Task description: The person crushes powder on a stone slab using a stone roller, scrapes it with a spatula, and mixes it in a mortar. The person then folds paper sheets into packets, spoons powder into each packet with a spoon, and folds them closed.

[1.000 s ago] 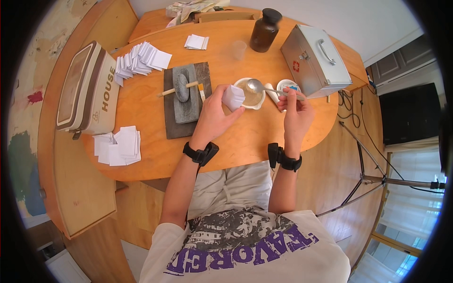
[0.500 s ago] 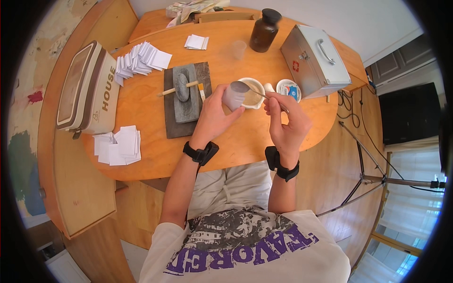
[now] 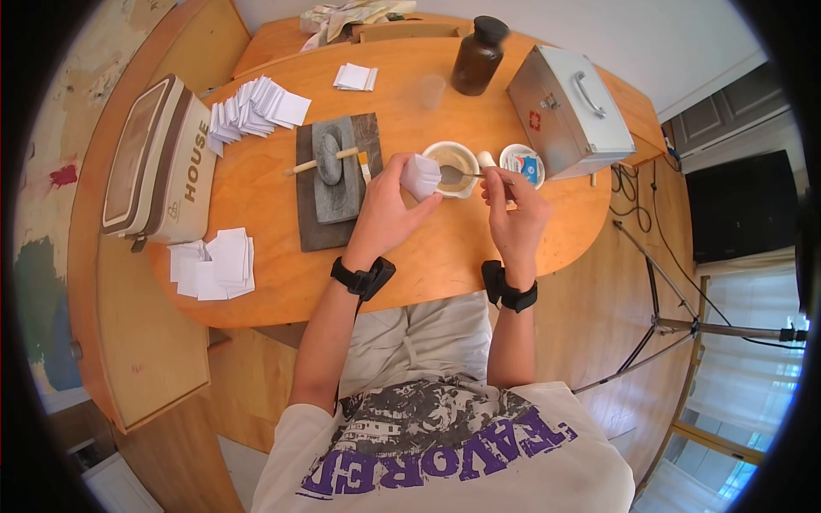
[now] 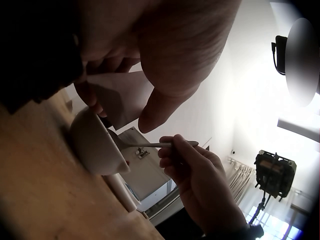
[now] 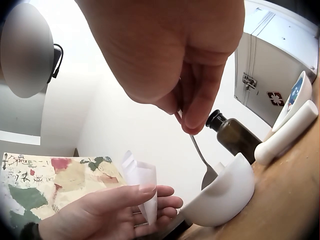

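Observation:
My left hand (image 3: 382,209) grips a folded white paper pouch (image 3: 421,177) between thumb and fingers, its mouth open beside the mortar. In the right wrist view the paper tapers to a point at the bottom. A white spouted mortar (image 5: 225,200) stands just right of the pouch, with tan powder (image 3: 451,156) inside. With thumb and fingertips my right hand (image 3: 519,218) pinches the handle of a metal spoon (image 5: 208,177). The spoon's bowl dips inside the mortar's rim. Beyond the mortar lies a white pestle (image 5: 287,132), partly behind my right hand in the head view.
A small white dish (image 3: 534,175) with blue packets sits right of the pestle, by a silver case (image 3: 564,111). Farther back stand a brown jar (image 3: 479,60) and a clear cup (image 3: 432,90). Left are a grinding stone (image 3: 338,197), paper stacks (image 3: 229,261) and a carrier box (image 3: 167,171).
The spoon has gone from above the mortar to over the pouch's mouth, then back down into the mortar. My right hand has shifted left overall; the left hand has stayed in place.

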